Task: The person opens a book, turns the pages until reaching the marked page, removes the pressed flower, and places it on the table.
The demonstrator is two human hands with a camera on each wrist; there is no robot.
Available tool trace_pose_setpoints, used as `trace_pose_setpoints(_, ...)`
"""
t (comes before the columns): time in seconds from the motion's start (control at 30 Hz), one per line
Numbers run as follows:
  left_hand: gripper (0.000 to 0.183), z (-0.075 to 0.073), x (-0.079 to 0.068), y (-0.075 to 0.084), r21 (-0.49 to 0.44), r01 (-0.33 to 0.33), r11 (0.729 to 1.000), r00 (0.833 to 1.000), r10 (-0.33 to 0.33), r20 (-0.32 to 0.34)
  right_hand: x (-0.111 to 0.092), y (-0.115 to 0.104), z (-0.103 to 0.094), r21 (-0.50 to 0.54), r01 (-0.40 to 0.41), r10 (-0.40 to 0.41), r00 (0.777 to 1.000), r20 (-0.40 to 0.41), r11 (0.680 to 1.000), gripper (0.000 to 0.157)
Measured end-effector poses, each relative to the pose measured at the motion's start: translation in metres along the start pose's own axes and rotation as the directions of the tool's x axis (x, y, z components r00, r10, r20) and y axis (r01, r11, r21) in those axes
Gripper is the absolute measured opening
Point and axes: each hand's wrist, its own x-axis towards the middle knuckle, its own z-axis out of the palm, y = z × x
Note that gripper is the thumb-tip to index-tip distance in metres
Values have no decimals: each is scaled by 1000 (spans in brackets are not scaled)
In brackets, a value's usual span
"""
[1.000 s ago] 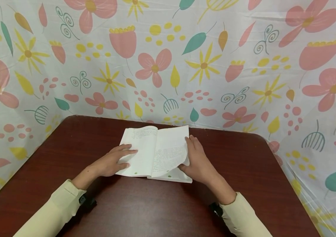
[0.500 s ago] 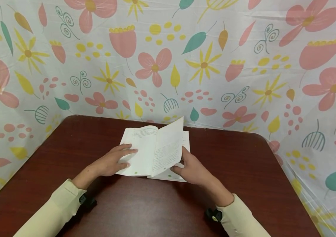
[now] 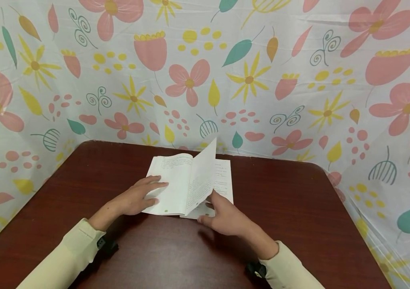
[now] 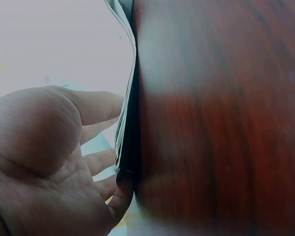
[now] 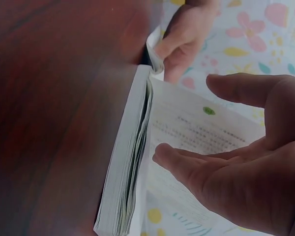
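Note:
An open book [image 3: 176, 186] with white printed pages lies near the table's far edge. My left hand [image 3: 134, 198] rests on its left page, fingers spread; the left wrist view shows the thumb [image 4: 101, 105] over the page near the book's edge. One page [image 3: 203, 172] stands raised from the right half, tilted leftward. My right hand [image 3: 226, 216] is at that page's lower right side, fingers extended against or just behind it. In the right wrist view the right thumb [image 5: 236, 89] is well apart from the fingers, pinching nothing. Some right fingertips are hidden behind the page.
The book lies on a dark red-brown wooden table [image 3: 154, 253]. A white curtain [image 3: 219, 44] printed with flowers and leaves hangs right behind the table and along its sides. Black wrist cameras [image 3: 107, 243] sit at both cuffs.
My right hand has moved left and slightly down, from the page's right edge. The page has risen and swung leftward, baring the printed page beneath. The left hand has stayed still.

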Motion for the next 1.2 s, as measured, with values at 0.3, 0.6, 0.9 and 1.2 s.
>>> trace_pose_setpoints(0.3,50,1,1,0,-3,15,1000,1000,-15,-12,-2,-2,10,-57,-5,8,998,58,998,98)
trace_pose_setpoints(0.6,56,1,6,1,-158,114,981,992,-121,-35,-5,-7,17,-189,-57,77,992,102,980,102)
trace_pose_setpoints(0.9,76,-3,8,1,-313,176,933,978,-203,-55,-8,-9,20,-297,-40,105,972,208,954,102)
trace_pose_setpoints(1.2,96,-8,8,2,-472,292,832,932,-359,-56,-10,-6,20,-402,8,125,945,302,916,101)
